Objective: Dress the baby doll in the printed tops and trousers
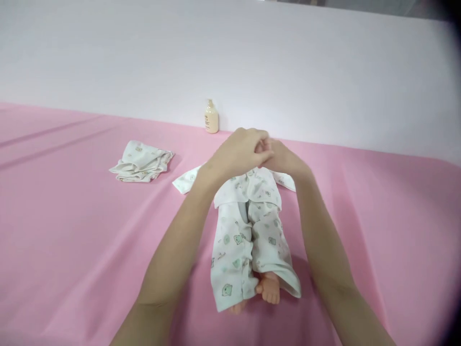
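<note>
A baby doll lies on its back on a pink cover, its foot point(270, 289) towards me. It wears a white bodysuit point(232, 245) with a small green bear print; a row of snaps runs down one leg. One sleeve point(186, 180) spreads out to the left. My left hand point(247, 150) and my right hand point(284, 157) meet above the doll's upper chest and hide its head. The left fingers curl inwards, and what they hold, if anything, is hidden. Most of the right fingers are behind the left hand.
To the left lies a folded white printed cloth point(142, 162). A cream pump bottle point(211, 118) stands at the back against the white wall point(223, 57). The pink cover point(72, 230) has several creases.
</note>
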Demonstrator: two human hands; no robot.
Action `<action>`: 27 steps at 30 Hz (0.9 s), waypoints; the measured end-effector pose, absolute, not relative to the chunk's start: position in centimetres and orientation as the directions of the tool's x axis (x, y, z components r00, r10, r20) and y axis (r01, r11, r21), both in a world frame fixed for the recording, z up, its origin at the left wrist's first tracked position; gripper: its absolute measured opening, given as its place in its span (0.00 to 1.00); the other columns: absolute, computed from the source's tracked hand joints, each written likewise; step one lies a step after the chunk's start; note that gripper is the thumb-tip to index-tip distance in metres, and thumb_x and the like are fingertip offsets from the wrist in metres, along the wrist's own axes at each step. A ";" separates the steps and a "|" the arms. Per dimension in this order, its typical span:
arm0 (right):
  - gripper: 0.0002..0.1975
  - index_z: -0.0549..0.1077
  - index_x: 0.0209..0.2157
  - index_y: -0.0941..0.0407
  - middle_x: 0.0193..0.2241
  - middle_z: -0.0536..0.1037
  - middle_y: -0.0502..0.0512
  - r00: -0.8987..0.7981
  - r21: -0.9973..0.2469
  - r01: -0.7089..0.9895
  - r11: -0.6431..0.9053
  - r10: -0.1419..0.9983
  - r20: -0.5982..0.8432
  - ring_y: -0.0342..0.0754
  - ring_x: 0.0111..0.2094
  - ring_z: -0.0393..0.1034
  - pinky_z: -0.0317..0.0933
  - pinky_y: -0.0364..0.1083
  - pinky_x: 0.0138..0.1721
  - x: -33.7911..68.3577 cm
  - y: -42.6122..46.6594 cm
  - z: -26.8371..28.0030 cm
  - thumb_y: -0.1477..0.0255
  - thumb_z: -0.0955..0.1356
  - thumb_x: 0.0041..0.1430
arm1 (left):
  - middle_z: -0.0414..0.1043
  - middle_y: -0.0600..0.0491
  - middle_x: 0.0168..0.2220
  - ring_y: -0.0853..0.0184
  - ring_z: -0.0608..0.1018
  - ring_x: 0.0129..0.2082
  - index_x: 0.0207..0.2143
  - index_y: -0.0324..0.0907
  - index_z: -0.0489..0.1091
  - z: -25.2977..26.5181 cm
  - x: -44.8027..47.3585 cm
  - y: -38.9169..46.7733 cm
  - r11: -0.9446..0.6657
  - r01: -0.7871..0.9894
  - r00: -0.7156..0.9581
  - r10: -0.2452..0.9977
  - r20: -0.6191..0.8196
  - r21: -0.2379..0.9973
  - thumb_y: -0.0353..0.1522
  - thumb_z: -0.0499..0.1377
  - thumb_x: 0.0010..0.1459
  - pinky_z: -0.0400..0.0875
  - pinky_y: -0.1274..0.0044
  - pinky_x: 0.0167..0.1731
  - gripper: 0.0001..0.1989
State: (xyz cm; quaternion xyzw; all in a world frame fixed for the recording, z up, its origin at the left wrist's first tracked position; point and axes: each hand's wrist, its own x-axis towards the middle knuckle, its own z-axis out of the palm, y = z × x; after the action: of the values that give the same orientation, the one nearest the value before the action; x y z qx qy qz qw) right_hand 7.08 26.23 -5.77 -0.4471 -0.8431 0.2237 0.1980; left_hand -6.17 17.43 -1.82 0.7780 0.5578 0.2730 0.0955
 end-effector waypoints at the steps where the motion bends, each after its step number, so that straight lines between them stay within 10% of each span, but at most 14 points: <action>1: 0.09 0.74 0.39 0.57 0.35 0.77 0.52 -0.520 -0.532 0.649 0.544 0.827 0.211 0.49 0.38 0.69 0.61 0.42 0.38 6.5 27.0 -6.4 0.72 0.65 0.58 | 0.73 0.50 0.39 0.62 0.74 0.42 0.39 0.41 0.69 -3.4 -6.3 19.2 -0.327 0.838 0.161 0.913 0.375 0.437 0.33 0.50 0.60 0.67 0.73 0.40 0.10; 11: 0.19 0.73 0.48 0.61 0.44 0.75 0.65 -0.369 -0.227 0.833 0.504 0.813 0.450 0.54 0.44 0.68 0.57 0.47 0.46 2.7 30.7 -13.0 0.72 0.55 0.66 | 0.73 0.45 0.44 0.62 0.74 0.45 0.44 0.39 0.70 -12.3 -7.7 27.8 0.057 0.858 -0.280 0.885 0.372 0.510 0.33 0.45 0.63 0.66 0.74 0.45 0.16; 27: 0.18 0.75 0.47 0.49 0.41 0.79 0.54 -0.332 -0.378 0.803 0.461 0.872 0.359 0.52 0.43 0.71 0.60 0.45 0.39 2.6 31.9 -12.3 0.63 0.58 0.64 | 0.75 0.49 0.45 0.63 0.75 0.46 0.44 0.41 0.74 -12.5 -9.0 28.8 0.004 0.809 -0.243 0.913 0.328 0.588 0.30 0.48 0.60 0.66 0.75 0.47 0.17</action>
State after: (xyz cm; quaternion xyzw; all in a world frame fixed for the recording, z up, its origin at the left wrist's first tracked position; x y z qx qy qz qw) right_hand 2.63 31.89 -12.28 -0.5147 -0.8134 0.0660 0.2627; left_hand -8.99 28.81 -12.47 0.6108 0.7047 0.3534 0.0737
